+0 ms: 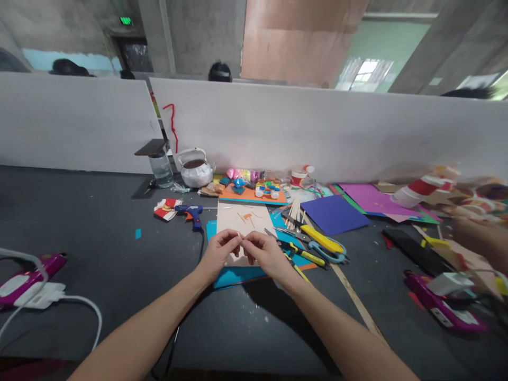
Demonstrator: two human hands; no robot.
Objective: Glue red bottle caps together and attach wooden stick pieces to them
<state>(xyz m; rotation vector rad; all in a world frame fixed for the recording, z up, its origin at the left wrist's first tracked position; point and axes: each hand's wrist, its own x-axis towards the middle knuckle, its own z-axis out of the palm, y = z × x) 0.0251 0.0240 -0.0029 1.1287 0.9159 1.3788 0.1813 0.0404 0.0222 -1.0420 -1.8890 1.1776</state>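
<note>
My left hand (220,253) and my right hand (265,253) meet above a cream sheet (230,214) lying on blue paper (234,278). Thumb and fingers of both are pinched together at the fingertips. A tiny pale bit shows between them, too small to name. Thin orange paper strips (248,217) lie on the sheet just beyond my fingers. A blue hot glue gun (192,214) rests left of the sheet. To the right of my right hand are yellow-handled pliers (307,255), blue-handled scissors (325,248) and a yellow utility knife (323,238).
A white kettle-like pot (196,172) and a water jar (161,168) stand by the white partition (254,127). Wooden sticks (294,214) and purple-blue paper (335,214) lie to the right. Power strips (440,304) sit at both sides. Another person's blurred arm (482,238) reaches in from the right.
</note>
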